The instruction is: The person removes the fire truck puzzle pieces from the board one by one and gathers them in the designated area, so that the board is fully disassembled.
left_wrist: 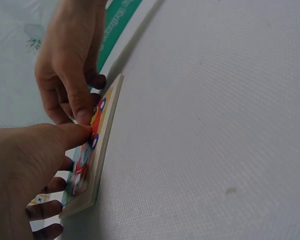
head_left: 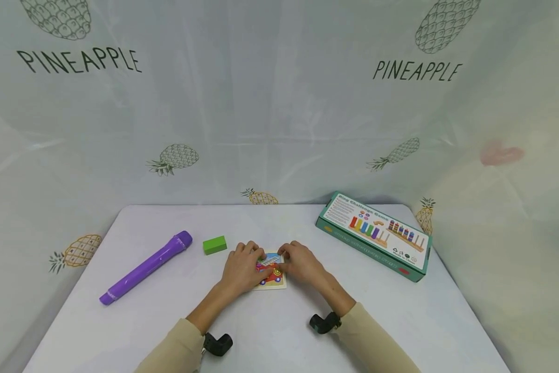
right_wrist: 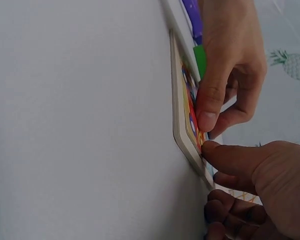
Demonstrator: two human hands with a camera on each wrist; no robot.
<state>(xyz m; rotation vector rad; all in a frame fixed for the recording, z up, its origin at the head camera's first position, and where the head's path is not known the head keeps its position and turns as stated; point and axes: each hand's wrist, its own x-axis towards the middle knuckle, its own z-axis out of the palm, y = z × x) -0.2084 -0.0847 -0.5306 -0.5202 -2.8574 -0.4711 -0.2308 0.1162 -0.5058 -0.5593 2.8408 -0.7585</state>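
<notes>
Sleeves (head_left: 178,348) sit nearest; left fingers (head_left: 252,248) and right fingers (head_left: 288,248) touch the puzzle (head_left: 275,282) between, grasp unclear; uneven pressure might skid it.

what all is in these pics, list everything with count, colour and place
table: 1, white, centre
pineapple-print sheet: 1, pale grey, behind and beside the table
blurry mark: 1, reddish, on the sheet's right part
picture board: 1, multicoloured, middle of the table
rod: 1, purple, left on the table
block: 1, green, between rod and board
game box: 1, green and white, right on the table
wrist cameras: 2, black, one at each wrist
sleeves: 2, beige, on the forearms
left grip: 1, bare, at the board's left
right grip: 1, bare, at the board's right
</notes>
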